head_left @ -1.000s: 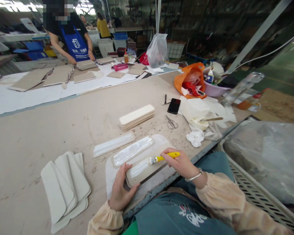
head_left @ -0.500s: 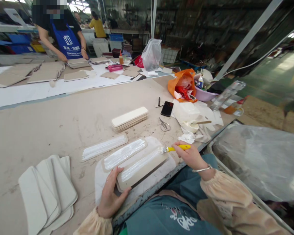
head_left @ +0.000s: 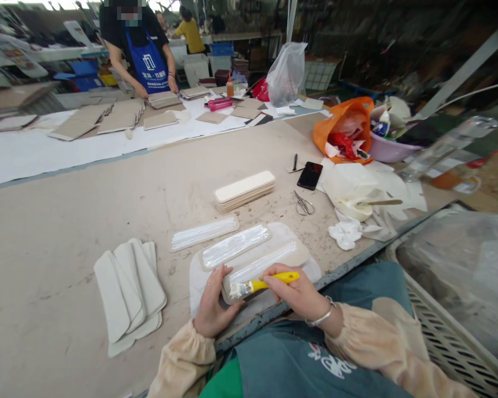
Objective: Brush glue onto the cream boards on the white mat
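My right hand [head_left: 292, 287] is closed around the yellow handle of a paintbrush [head_left: 269, 281]. Its white-coated bristles touch the left end of a long rounded board [head_left: 292, 255] that bears a wet white glue-like coat. Thumb and fingers of my left hand [head_left: 213, 301] grip that same left end. Just beyond lies a second coated board [head_left: 235, 247], and farther left a third coated strip [head_left: 205, 232]. A white sheet [head_left: 311, 271] is under the nearest boards. Uncoated pale pieces [head_left: 128, 293] lie fanned out on the left.
A stack of cream boards [head_left: 244, 190] stands farther back. To the right are scissors [head_left: 304, 203], a phone [head_left: 310, 176], crumpled tissue [head_left: 345, 235], a white tub with a stick [head_left: 354, 202] and an orange bag [head_left: 321, 130]. A person in a blue apron [head_left: 147, 61] works across the table.
My right hand has drawn the brush from the board's right end to its left end. My left hand still grips the board. The camera view has turned left.
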Tool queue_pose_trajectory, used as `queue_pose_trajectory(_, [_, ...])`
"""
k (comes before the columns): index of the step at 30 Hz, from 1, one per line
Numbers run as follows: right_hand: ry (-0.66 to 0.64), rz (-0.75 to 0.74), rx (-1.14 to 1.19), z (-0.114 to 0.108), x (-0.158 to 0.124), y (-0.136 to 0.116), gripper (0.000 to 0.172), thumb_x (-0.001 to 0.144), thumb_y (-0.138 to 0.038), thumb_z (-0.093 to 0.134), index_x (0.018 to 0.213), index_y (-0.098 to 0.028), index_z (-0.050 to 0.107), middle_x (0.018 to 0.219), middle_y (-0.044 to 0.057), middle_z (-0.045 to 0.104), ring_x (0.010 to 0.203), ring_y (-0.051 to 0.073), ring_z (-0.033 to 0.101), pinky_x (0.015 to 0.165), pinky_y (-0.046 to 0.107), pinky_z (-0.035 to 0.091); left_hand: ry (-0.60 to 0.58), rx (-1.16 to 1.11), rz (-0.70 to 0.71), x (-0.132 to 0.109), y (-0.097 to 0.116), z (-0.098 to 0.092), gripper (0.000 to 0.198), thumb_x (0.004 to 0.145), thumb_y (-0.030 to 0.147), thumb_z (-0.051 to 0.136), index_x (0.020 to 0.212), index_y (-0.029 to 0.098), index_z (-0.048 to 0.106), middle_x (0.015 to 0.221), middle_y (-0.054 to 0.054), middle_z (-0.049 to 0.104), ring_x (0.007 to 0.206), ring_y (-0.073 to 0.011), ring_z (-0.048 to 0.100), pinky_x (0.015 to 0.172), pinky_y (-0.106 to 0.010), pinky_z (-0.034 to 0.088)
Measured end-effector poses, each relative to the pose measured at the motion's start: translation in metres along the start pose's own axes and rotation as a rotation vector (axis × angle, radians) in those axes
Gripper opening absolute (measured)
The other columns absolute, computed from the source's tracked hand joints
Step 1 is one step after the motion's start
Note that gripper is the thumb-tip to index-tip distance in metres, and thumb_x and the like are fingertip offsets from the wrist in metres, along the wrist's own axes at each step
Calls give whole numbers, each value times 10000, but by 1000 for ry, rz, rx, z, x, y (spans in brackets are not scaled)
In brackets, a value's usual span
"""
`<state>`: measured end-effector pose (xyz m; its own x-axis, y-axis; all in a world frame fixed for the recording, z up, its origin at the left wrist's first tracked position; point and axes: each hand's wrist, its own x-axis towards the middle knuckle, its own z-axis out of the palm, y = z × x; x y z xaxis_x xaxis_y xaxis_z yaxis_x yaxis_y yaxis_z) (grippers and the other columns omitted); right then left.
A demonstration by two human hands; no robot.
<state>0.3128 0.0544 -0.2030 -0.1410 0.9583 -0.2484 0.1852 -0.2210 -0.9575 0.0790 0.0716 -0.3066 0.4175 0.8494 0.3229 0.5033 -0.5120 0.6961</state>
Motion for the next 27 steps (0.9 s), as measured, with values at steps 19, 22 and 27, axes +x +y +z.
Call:
queue_pose_trajectory(19, [131, -44, -262, -54, -5, 8, 228, 850, -355, 540, 793, -164, 651, 539, -43, 504, 484, 89, 445, 475, 200, 351, 19, 75, 25, 2, -2, -1, 880, 744, 327, 698, 1465, 203, 210, 1275, -148, 556, 1218, -312, 505, 1043, -553, 395])
queue_pose_trajectory(22, [201, -29, -283, -74, -9, 11, 238, 848, -371, 542, 790, -165, 648, 538, -40, 507, 490, 98, 460, 487, 209, 368, 21, 78, 24, 2, -4, 0, 881, 747, 336, 694, 1469, 208, 206, 1272, -142, 563, 1213, -311, 512, 1043, -539, 403])
queue_pose_trajectory(27, [284, -12, -345, -104, -12, 14, 223, 848, -368, 537, 793, -177, 638, 545, -37, 522, 507, 115, 491, 506, 224, 393, 29, 84, 22, 1, -7, 1, 884, 747, 349, 696, 1472, 212, 210, 1272, -142, 568, 1211, -316, 516, 1044, -548, 397])
